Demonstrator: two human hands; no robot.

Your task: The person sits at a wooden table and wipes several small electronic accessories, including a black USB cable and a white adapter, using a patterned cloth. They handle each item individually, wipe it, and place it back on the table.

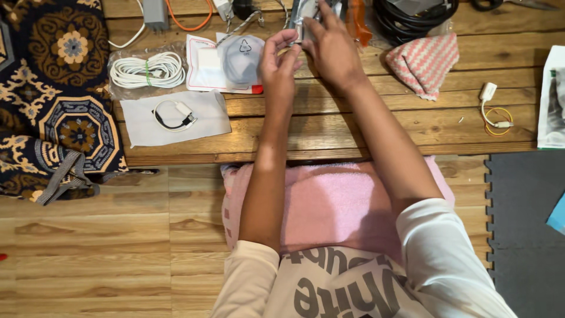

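A: Starting from the near side, what lies closest to the person?

B: A pink towel [329,200] over the lap, just short of the wooden table [329,126]. Both forearms reach across the table's near edge toward its far side.

A: And the hands?

B: The left hand [278,65] and right hand [331,50] meet over the far half of the table, nearly touching. Both are pinched on one thing, a small shiny silver packet [301,20]. The left's thumb and fingertips close on its lower edge; the right covers it from the right side, fingers curled round it.

A: Which way does the packet lie?

B: It rises from the fingers toward the table's far edge, long axis roughly away from the person. Most of it is hidden by the right hand, so its full shape I cannot tell.

A: Which hand is nearer to it?

B: Both touch it; the right overlaps more.

A: Around it?

B: Left of the hands on the table, a clear pouch with a grey coil [238,59]; farther left, a bagged white cable [147,70].
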